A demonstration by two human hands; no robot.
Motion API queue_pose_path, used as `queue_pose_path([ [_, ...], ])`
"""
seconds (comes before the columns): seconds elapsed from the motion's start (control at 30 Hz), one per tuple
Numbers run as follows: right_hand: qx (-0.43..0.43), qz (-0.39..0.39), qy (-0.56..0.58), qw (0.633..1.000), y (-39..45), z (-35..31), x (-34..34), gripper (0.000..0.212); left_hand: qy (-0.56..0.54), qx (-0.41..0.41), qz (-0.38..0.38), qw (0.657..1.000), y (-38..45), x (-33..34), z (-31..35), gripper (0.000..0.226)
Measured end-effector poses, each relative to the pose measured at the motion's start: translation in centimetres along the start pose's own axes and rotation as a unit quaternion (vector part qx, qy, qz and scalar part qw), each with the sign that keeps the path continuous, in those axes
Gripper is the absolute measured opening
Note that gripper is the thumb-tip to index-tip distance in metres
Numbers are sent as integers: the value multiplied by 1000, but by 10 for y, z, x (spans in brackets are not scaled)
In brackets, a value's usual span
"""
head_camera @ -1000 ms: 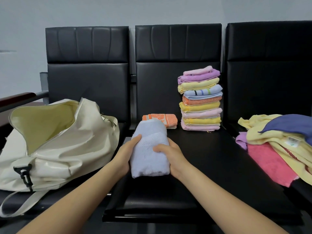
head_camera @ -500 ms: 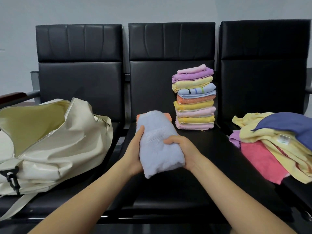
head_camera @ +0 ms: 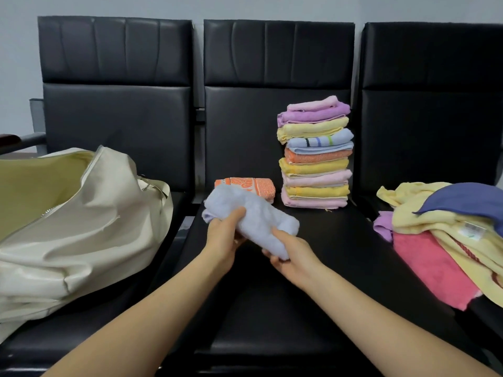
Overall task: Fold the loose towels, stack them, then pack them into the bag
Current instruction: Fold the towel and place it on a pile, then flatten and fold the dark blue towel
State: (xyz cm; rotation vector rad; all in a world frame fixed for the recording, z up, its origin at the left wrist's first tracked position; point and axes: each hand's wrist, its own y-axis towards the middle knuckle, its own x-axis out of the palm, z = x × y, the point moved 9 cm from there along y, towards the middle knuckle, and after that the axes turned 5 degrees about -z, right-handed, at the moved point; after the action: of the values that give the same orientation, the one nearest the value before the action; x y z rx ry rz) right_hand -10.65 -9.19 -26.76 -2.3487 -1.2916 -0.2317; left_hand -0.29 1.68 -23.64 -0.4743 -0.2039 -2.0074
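Holding a folded pale-blue towel (head_camera: 251,217) in both hands above the seat (head_camera: 272,308).
Soft and light, it should sag if pinched at one corner, so grip across the folded bulk: the left hand (head_camera: 221,236) curls over its far end, the right hand (head_camera: 290,253) cups the near end from below (fingers partly hidden). It looks fluffy and plain. The stack (head_camera: 315,153) stands beyond the right hand, the bag (head_camera: 81,224) gapes left of the left hand.
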Motion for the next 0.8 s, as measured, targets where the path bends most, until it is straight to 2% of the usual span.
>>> queue_pose_path([
  [0.07, -36, 21, -40, 998, 15, -13, -12, 22, 23, 32, 28, 999, 11, -13, 9, 33],
  [0.13, -88, 18, -92, 992, 34, -32, -15, 27, 25, 71, 58, 995, 27, -24, 22, 51],
  [0.2, -129, 18, -134, 982, 58, -54, -11, 34, 84, 111, 60, 988, 44, -25, 37, 66],
  [0.3, -169, 22, -169, 971, 103, -83, 3, 52, 170, 186, 43, 967, 72, -17, 65, 63],
  [0.37, -217, 38, -194, 956, 128, -107, 13, 65, 202, 206, 52, 956, 96, -14, 79, 62],
  [0.47, -270, 90, -296, 912, 158, -134, 17, 63, 322, 176, 54, 929, 141, -12, 83, 64],
  [0.53, -241, 106, -445, 856, 179, -128, 14, 66, 467, 112, 38, 877, 169, -18, 65, 52],
  [0.6, -210, 82, -547, 806, 194, -105, 9, 68, 568, 48, 38, 821, 182, -29, 44, 42],
  [0.67, -214, 76, -553, 802, 191, -88, 1, 71, 578, 30, 56, 814, 178, -38, 32, 42],
  [0.8, -256, 50, -533, 805, 143, -78, -13, 70, 552, 94, 109, 821, 129, -32, 33, 60],
])
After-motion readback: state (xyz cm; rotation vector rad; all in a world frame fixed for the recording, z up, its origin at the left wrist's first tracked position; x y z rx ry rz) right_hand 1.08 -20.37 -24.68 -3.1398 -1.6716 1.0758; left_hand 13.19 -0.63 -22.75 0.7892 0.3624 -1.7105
